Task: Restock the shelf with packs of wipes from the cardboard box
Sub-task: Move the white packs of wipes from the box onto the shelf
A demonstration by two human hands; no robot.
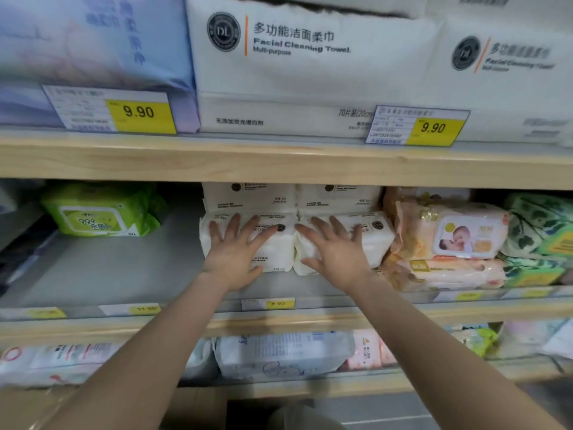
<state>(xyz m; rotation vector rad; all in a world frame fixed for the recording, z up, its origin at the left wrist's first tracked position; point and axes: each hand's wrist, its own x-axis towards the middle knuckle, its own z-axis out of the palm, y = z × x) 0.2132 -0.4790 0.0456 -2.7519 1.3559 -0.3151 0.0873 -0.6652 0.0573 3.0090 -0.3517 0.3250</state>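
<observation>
Pressing on two white packs of wipes, the hands are seating them in the middle shelf [124, 274] bay. The left pack [276, 249] and the right pack [376, 240] are lying side by side, touching, set back from the shelf's front edge, each under a further white pack in an upper row [294, 197]. Both front packs are presenting a short end face toward the front edge; their long axes appear to be running front to back, into the shelf. The left hand [237, 252] is lying flat on the left pack with straight, spread fingers, gripping nothing. The right hand [336, 251] is lying likewise on the right pack, fingers extended. This flat contact is likely serving to push the packs rearward and square their faces, keeping the stack aligned. A green pack [99, 212] is sitting toward the left rear of the shelf; pink baby-wipe packs [449, 237] are touching the right pack. The cardboard box is not in view.
</observation>
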